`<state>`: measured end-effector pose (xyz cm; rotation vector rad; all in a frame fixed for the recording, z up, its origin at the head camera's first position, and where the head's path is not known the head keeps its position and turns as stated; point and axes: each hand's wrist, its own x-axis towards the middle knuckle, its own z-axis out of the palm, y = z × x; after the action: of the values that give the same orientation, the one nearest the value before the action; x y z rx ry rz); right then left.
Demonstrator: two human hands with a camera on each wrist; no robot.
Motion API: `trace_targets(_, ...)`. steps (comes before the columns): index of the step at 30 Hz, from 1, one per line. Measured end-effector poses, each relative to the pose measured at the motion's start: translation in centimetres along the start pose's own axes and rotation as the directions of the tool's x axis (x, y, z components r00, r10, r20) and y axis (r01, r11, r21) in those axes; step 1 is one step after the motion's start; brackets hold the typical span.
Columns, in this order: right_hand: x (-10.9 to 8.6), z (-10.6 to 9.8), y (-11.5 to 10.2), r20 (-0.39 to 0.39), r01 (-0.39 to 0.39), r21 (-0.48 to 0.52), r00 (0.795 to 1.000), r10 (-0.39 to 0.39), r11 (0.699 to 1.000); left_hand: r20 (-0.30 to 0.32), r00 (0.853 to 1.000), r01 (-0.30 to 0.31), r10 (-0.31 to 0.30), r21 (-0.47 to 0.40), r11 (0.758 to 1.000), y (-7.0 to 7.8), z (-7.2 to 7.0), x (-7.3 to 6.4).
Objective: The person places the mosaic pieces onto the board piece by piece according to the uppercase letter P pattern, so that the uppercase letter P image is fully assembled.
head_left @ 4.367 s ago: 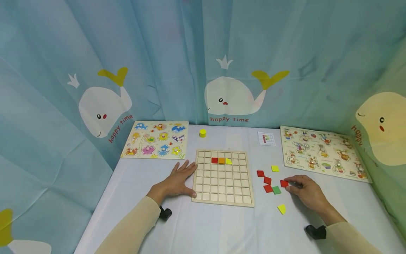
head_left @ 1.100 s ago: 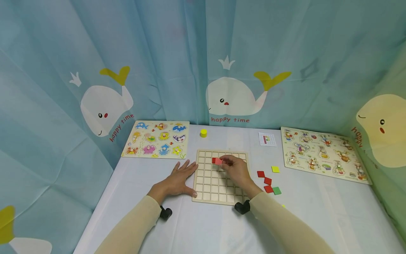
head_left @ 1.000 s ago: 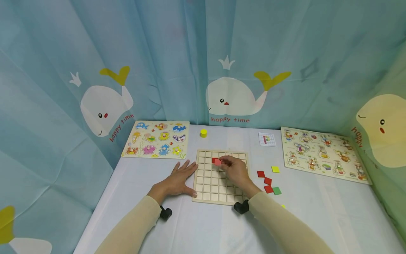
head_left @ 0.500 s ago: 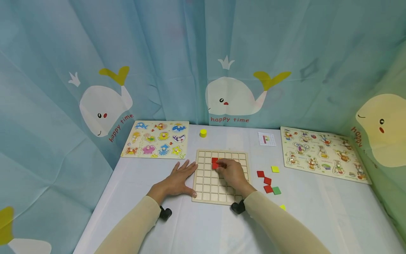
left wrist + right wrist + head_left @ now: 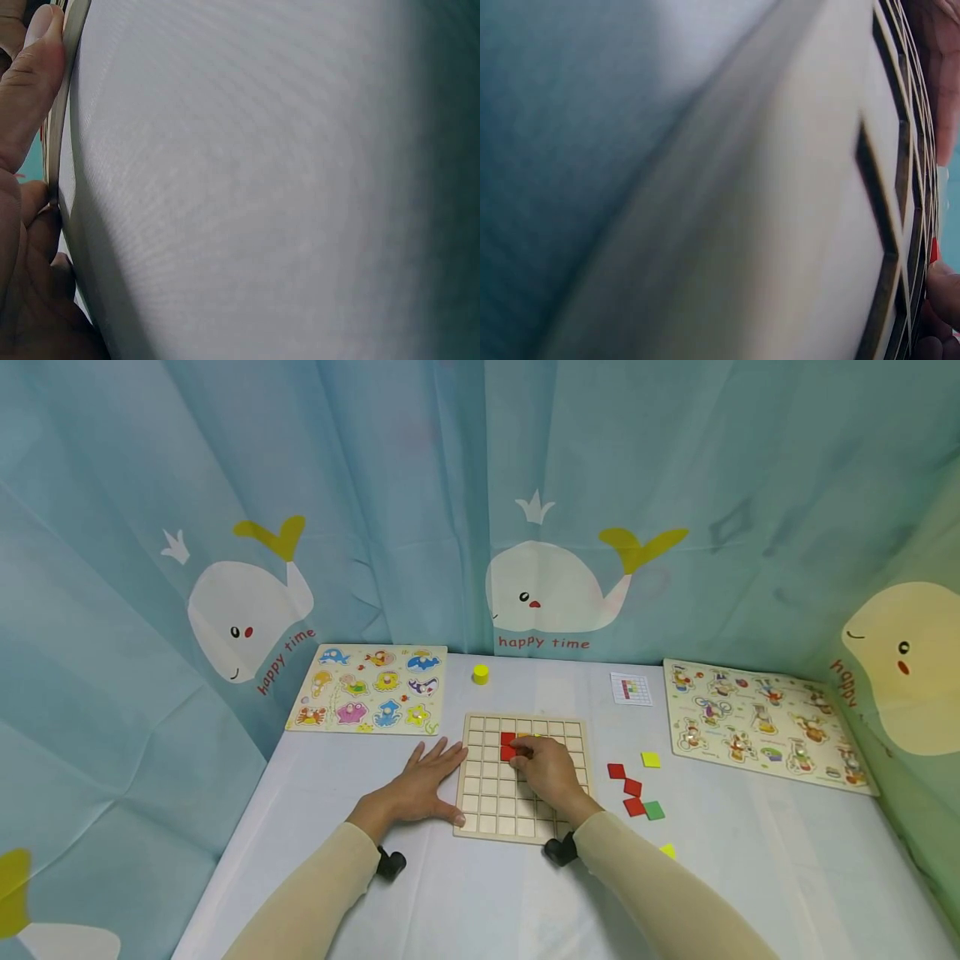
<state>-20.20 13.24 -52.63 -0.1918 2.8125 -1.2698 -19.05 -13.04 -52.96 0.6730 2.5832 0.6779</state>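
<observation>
A wooden grid board (image 5: 490, 806) lies on the table between both hands. My left hand (image 5: 420, 787) rests with spread fingers at the board's left edge; in the left wrist view its thumb (image 5: 34, 82) lies along that edge. With thumb and fingertips, my right hand (image 5: 551, 770) pinches a red square tile (image 5: 507, 753), which sits at the cell just below another red tile (image 5: 507, 738). Right of that upper tile, the orange and yellow tiles are mostly covered by the hand. The right wrist view shows the right thumb (image 5: 945, 294) beside a sliver of red.
Right of the board lie several loose tiles: red ones (image 5: 632, 787), a green one (image 5: 654, 810), a yellow square (image 5: 650, 760) and a yellow piece (image 5: 667, 851) partly behind the sleeve. Behind are a pattern card (image 5: 631, 689), a yellow cylinder (image 5: 480, 674) and two picture puzzles (image 5: 365, 689).
My right hand has carried a red tile from the loose tiles to the board and lowered it into line below the first red tile. The left hand stays put.
</observation>
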Motion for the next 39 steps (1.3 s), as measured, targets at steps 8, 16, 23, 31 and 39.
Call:
trace_targets(8,-0.1,0.0,0.0,0.005,-0.007,-0.009,1.000,0.007,1.000,0.000,1.000,0.005,-0.005,-0.004,1.000,0.1,-0.1,0.0)
trace_targets(16,-0.1,0.0,-0.1,0.005,-0.017,-0.012,1.000,0.017,1.000,0.001,1.000,0.003,-0.003,0.002,1.000,0.1,0.0,0.0)
trace_targets(23,-0.1,0.0,-0.1,0.000,-0.020,-0.013,1.000,0.020,1.000,0.009,1.000,0.008,-0.009,0.017,1.000,0.0,-0.1,0.1)
trace_targets(31,0.0,-0.4,-0.1,-0.038,-0.055,0.052,0.998,0.057,0.997,0.016,1.000,0.011,-0.011,0.008,1.000,0.2,-0.2,0.0)
trace_targets(39,-0.1,-1.0,-0.1,-0.068,-0.038,0.132,0.997,0.047,0.990,0.010,1.000,0.017,-0.017,0.010,1.000,0.1,-0.1,0.1)
